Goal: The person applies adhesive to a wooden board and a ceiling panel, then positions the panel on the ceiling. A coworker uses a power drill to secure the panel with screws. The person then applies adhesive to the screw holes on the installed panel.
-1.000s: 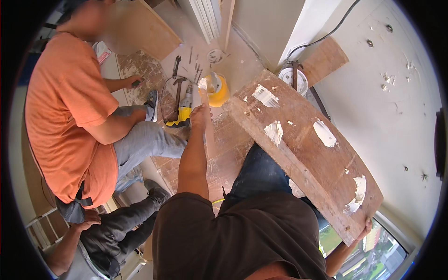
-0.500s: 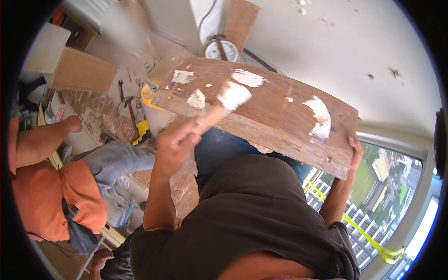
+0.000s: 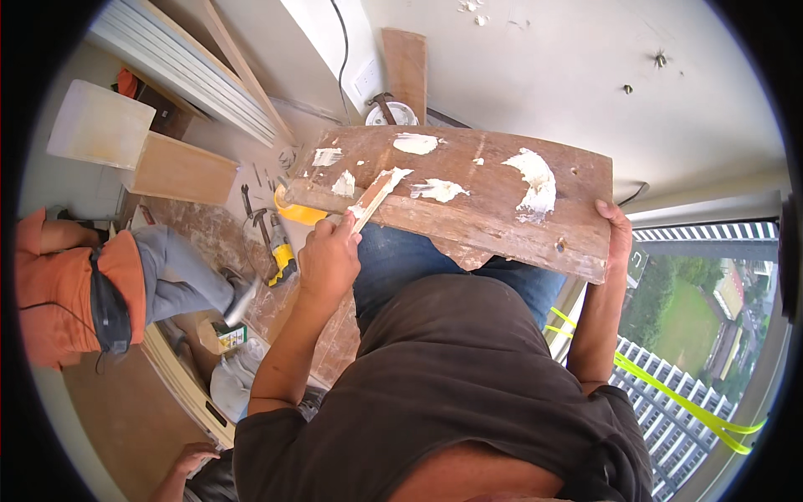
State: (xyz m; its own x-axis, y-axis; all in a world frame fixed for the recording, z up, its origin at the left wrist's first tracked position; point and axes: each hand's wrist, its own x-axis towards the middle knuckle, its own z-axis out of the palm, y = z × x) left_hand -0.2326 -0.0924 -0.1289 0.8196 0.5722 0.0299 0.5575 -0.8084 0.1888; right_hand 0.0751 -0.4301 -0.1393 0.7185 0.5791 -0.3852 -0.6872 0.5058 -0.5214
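A reddish-brown wooden board [image 3: 493, 163] lies tilted across my front, over my thighs. Several white paste patches dot its face, including a curved one [image 3: 533, 184] towards the right and a ragged one [image 3: 439, 190] near the middle. My left hand [image 3: 330, 259] is closed round a flat wooden stick [image 3: 376, 194], seen nearly edge-on, with white paste along its upper end. That end is over the board's near edge, left of the middle patch. My right hand [image 3: 615, 234] grips the board's right end, thumb on top and fingers hidden beneath.
A yellow-and-black power tool [image 3: 282, 258] and a hammer [image 3: 261, 224] lie on the floor at left. Beyond the board stands a white bucket [image 3: 393, 113] with a hammer on it. A person in orange [image 3: 79, 284] is at far left; another person's hand [image 3: 194, 456] shows below. A window [image 3: 686, 309] is right.
The stick has turned from broad-side to nearly edge-on and carries less visible paste. A fresh paste patch shows mid-board. The view has shifted, and the person in orange has moved a leg.
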